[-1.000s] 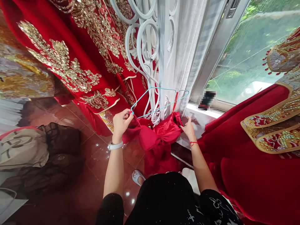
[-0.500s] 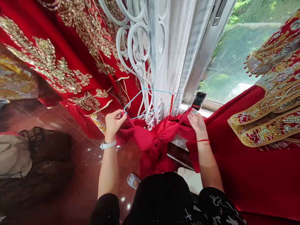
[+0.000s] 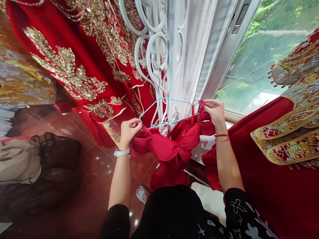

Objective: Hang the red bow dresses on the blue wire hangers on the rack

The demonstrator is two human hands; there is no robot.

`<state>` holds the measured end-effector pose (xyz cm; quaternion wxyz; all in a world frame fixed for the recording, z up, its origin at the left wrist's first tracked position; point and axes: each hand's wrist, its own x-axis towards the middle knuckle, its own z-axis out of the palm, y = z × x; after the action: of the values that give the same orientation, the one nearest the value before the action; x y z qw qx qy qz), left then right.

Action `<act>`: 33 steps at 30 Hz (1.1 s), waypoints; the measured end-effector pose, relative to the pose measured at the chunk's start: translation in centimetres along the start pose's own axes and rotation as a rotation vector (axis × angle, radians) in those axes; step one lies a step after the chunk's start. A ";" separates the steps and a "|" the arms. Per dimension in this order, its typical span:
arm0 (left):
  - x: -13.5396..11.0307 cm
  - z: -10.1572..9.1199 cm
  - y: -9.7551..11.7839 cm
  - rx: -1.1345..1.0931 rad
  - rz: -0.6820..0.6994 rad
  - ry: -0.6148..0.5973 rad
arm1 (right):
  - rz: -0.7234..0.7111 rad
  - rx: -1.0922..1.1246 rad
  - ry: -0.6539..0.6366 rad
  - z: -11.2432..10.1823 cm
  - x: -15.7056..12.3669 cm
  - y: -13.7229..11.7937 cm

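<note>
A red dress (image 3: 165,147) with gathered shoulder straps hangs in front of me on a thin light-blue wire hanger (image 3: 175,99). The hanger's dark hook rests near a white scrolled metal rack; whether it is hooked on is unclear. My left hand (image 3: 129,133) is closed in a pinch on the left strap, at the hanger's left end. At the other end, my right hand (image 3: 214,112) pinches the right strap (image 3: 201,108), which stands up in a loop by the hanger's right corner. A short red ribbon (image 3: 192,113) hangs from the wire beside it.
Behind the hanger stands the white scrolled rack (image 3: 157,49). Red garments with gold beading (image 3: 74,74) hang at left, another embroidered garment (image 3: 286,142) at right. A window (image 3: 249,73) lies behind. A dark mesh bundle (image 3: 58,159) sits on the tiled floor.
My right hand has risen with the right strap, bringing it up to the hanger's right corner. My left hand keeps its pinch. The phone on the sill is no longer visible. The view has shifted slightly.
</note>
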<state>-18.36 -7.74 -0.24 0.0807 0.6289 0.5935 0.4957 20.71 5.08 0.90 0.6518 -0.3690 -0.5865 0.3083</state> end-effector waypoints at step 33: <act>-10.5 3.5 -5.2 -0.351 -0.298 0.347 | 0.118 -0.304 -0.725 24.2 -10.7 -2.8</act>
<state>-17.31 -13.27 -11.11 0.1578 0.4169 0.5896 0.6736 -4.69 -2.47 -1.53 0.3218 -0.3614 -0.7952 0.3653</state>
